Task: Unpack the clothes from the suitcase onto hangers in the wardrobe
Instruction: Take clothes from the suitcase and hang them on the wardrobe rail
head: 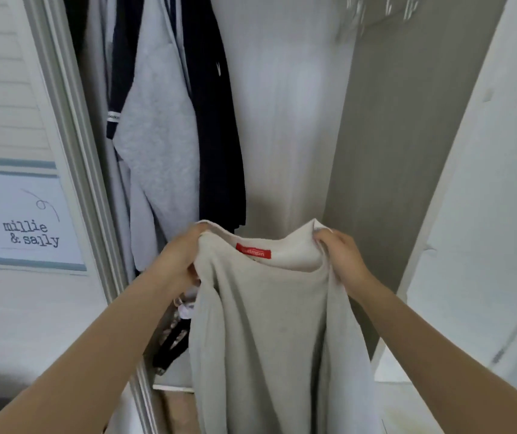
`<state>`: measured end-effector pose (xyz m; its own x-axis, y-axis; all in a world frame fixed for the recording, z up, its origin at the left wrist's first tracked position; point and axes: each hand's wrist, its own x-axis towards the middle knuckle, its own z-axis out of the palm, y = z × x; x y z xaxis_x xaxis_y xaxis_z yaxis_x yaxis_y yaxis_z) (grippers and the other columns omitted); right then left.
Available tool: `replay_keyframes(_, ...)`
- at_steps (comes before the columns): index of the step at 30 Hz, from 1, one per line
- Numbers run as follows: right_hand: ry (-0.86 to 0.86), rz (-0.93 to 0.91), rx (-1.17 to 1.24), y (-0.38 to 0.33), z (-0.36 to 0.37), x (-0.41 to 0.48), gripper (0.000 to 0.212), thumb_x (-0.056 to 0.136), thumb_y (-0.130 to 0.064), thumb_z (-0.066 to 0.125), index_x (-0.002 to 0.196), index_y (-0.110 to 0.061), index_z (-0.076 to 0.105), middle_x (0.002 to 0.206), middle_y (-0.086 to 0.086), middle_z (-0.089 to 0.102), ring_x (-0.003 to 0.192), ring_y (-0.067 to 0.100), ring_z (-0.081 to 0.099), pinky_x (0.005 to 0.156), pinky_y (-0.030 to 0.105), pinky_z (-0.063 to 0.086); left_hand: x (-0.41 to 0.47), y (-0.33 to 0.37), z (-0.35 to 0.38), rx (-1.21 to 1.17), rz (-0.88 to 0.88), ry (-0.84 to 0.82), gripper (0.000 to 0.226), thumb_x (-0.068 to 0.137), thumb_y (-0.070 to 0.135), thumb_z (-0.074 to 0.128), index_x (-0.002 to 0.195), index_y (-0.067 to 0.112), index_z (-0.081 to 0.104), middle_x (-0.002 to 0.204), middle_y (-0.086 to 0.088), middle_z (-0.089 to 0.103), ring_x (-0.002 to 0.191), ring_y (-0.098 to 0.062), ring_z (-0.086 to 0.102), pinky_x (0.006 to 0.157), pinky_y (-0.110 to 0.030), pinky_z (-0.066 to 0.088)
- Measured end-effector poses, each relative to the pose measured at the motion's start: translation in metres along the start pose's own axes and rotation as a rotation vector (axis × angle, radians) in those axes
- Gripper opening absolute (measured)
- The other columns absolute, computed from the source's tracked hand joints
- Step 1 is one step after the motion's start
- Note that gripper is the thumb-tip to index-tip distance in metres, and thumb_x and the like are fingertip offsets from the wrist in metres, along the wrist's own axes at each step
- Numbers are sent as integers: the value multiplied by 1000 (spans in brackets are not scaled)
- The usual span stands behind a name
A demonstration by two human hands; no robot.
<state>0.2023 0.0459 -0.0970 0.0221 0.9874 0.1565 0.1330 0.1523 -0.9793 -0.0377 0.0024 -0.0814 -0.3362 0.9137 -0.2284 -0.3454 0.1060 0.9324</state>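
Both bare forearms reach up from the bottom corners, the left from 7 o'clock and the right from 5 o'clock, and meet just below the centre. The left hand (180,256) has its fingers curled over the neck edge of a cream sweatshirt (266,324), with cloth bunched in the palm. The right hand (343,258) mirrors it at 3 o'clock of the neck opening, back of the hand facing up, fingers curled into the fabric and the thumb hidden. The collar is stretched open between the two hands, a red label (253,254) showing inside. The body of the sweatshirt hangs straight down towards 6 o'clock, in front of the open wardrobe (391,151).

Inside, at 11 o'clock, a grey garment (160,145) hangs beside a dark garment (216,136). At 9 o'clock a sign (25,220) reads "millie & sally". Something dark below the left wrist is too unclear to name.
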Motion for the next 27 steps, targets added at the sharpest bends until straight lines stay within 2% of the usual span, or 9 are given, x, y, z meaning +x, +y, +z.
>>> replay_keyframes(2,38,-95,-142,-18,-1,23,35,92,-34,55,65,-14,47,64,2,47,63,14,43,59,28,33,9,35,24,112,102,-69,24,95,29,54,80,12,62,83,-9,63,79,-20,59,83,-34,48)
replay_keyframes(7,118,-290,-373,-69,5,82,42,95,-35,51,64,-7,45,62,8,36,57,14,33,55,29,24,42,120,66,201,258,-228,27,85,35,63,87,9,64,75,-8,64,69,-21,61,70,-30,50)
replay_keyframes(9,154,-318,-475,-91,10,104,48,96,-32,49,62,0,47,58,7,37,55,16,34,54,29,25,57,151,79,163,294,-276,24,86,33,63,82,10,62,74,-8,61,67,-19,59,65,-28,49)
replay_keyframes(12,152,-335,-844,-120,23,129,45,96,-36,46,64,-5,55,52,-1,47,53,18,44,53,29,34,76,188,96,147,298,-397,23,87,30,62,74,10,60,68,-6,56,62,-17,55,61,-27,45)
replay_keyframes(15,131,-348,-1024,-157,36,150,42,95,-39,46,72,-10,65,61,-2,59,62,20,56,59,29,42,95,213,111,218,319,-483,25,87,28,60,71,10,59,65,-7,54,59,-18,52,61,-28,42)
replay_keyframes(17,206,-389,-1115,-194,41,165,37,95,-38,45,75,-12,62,75,4,65,74,25,60,63,29,42,107,230,119,249,336,-512,24,88,28,59,74,8,60,68,-8,55,62,-20,53,64,-28,42)
replay_keyframes(19,366,-498,-1219,-234,43,181,28,95,-38,45,79,-19,59,91,8,66,87,30,61,66,30,40,121,246,123,240,356,-534,24,89,28,59,75,7,61,68,-8,56,61,-20,54,63,-27,42)
replay_keyframes(23,673,-751,-1300,-315,37,214,19,93,-26,47,98,-12,59,103,12,63,95,35,59,69,35,42,146,275,127,248,413,-538,23,87,25,60,73,7,61,68,-8,56,60,-19,54,62,-28,43)
replay_keyframes(27,833,-745,-1538,-373,20,250,32,84,-7,52,116,-8,54,122,15,52,116,34,49,88,40,42,160,289,132,285,483,-490,22,87,27,60,77,7,61,74,-10,60,67,-23,57,68,-30,46)
